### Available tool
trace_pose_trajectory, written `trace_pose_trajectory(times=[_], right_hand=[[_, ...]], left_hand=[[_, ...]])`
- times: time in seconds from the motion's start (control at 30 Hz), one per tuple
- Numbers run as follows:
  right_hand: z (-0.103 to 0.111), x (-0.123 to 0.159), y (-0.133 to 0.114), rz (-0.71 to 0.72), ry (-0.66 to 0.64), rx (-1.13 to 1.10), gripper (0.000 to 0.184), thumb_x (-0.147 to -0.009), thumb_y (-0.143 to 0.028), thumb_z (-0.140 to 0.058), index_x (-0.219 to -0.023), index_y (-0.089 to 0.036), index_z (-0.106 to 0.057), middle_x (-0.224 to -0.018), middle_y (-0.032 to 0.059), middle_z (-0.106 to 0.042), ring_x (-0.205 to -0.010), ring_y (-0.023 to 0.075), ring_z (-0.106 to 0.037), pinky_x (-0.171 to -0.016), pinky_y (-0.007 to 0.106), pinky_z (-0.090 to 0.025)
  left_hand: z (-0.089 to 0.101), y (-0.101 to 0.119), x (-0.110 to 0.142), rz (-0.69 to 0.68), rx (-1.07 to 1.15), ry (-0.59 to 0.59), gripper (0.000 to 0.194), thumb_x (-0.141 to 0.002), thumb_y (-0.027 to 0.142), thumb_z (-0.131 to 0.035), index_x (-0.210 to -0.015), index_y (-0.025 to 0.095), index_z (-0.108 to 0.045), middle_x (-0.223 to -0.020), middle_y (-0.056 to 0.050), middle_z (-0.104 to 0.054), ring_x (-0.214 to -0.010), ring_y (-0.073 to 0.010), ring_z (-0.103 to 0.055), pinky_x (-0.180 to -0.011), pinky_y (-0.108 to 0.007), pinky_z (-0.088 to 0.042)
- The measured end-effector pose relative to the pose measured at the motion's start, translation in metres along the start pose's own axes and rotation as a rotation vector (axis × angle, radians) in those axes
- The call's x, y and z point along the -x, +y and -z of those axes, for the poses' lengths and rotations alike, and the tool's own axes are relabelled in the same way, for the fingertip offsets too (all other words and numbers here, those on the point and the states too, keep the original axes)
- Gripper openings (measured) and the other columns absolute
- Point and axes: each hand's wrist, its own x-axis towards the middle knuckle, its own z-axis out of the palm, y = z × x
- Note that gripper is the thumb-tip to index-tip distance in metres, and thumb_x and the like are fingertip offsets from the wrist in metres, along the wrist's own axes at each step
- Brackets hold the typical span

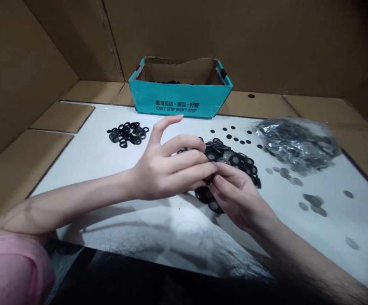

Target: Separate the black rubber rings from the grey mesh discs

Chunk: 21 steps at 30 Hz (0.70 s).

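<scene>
My right hand (237, 192) pinches a small black ring (208, 179) between thumb and forefinger. My left hand (167, 167) meets it there, with its thumb and forefinger closed on the same piece and its little finger raised. Fingers cover most of the ring, so whether a disc sits inside it cannot be seen. Behind and beneath both hands lies a heap of black rings (250, 169), several with grey discs in their centres. Plain open black rings (128, 133) form a smaller pile to the left of my left hand.
A turquoise box (180, 99) with dark pieces inside stands at the back. At the right lies a clear plastic bag (298, 144) of dark pieces. Small black discs (236, 139) and grey discs (314, 204) are scattered on the white table (107, 220). Cardboard walls (234, 42) surround it.
</scene>
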Motion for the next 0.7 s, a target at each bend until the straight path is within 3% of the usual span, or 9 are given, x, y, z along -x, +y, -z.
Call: trace_pose_trajectory(times=[0.33,0.7], right_hand=[[-0.0022,-0.0009,0.0041,-0.004,0.018,-0.046,0.027,-0.072,-0.041,-0.078,-0.094,-0.026,-0.075,-0.099,0.0043,-0.075,-0.097,0.0190,-0.069,-0.093,0.036,-0.054],[-0.0021,-0.0003,0.0059,0.031,0.020,0.018,0.024,-0.073,-0.044,-0.077,-0.092,-0.029,-0.075,-0.098,0.0023,-0.075,-0.095,0.0191,-0.069,-0.090,0.035,-0.055]], left_hand=[[-0.0017,0.0021,-0.0008,0.031,0.023,-0.006,0.009,-0.086,0.023,-0.066,-0.092,0.017,-0.067,-0.077,0.002,-0.075,-0.090,-0.0194,-0.070,-0.108,-0.053,-0.035],[-0.0004,0.0061,-0.0005,0.090,0.077,-0.010,0.010,-0.088,0.027,-0.065,-0.092,0.018,-0.067,-0.079,0.002,-0.076,-0.088,-0.0150,-0.070,-0.112,-0.048,-0.035]])
